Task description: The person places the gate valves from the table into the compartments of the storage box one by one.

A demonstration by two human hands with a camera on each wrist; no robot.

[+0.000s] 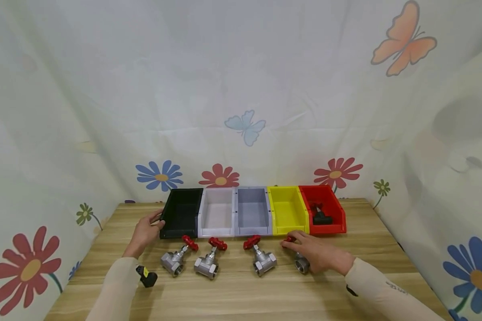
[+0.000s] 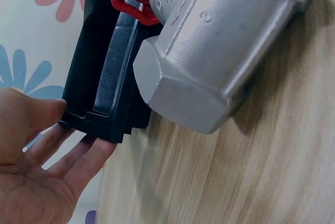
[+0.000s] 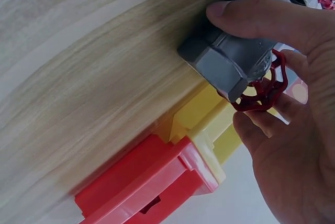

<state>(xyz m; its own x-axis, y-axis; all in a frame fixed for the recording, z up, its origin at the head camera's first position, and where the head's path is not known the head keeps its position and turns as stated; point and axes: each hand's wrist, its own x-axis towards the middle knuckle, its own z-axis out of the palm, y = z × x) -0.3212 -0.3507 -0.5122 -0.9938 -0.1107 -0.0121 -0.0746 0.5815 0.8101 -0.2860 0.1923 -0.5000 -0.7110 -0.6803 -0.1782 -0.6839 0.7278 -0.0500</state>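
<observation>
My left hand [image 1: 144, 232] grips the left end of the black bin [image 1: 180, 211]. In the left wrist view its thumb lies at the rim and the fingers are against the outer wall. At the right, my right hand [image 1: 323, 254] holds a grey metal valve [image 3: 225, 56], thumb on the body and fingers around the red handwheel [image 3: 267, 90]. The head view shows this valve partly hidden under that hand, in front of the yellow bin [image 1: 291, 230]. Three more silver valves with red handwheels lie on the table: a left one [image 1: 172, 262], a second [image 1: 205, 266] and a third [image 1: 264, 262].
Between the black and yellow bins stand a white bin [image 1: 217, 232] and a grey bin [image 1: 254, 231]. The red bin [image 1: 328, 229] at the right end contains a black fitting with a red handle [image 1: 322, 218]. A small black item with a yellow label [image 1: 147, 277] shows beside the left sleeve.
</observation>
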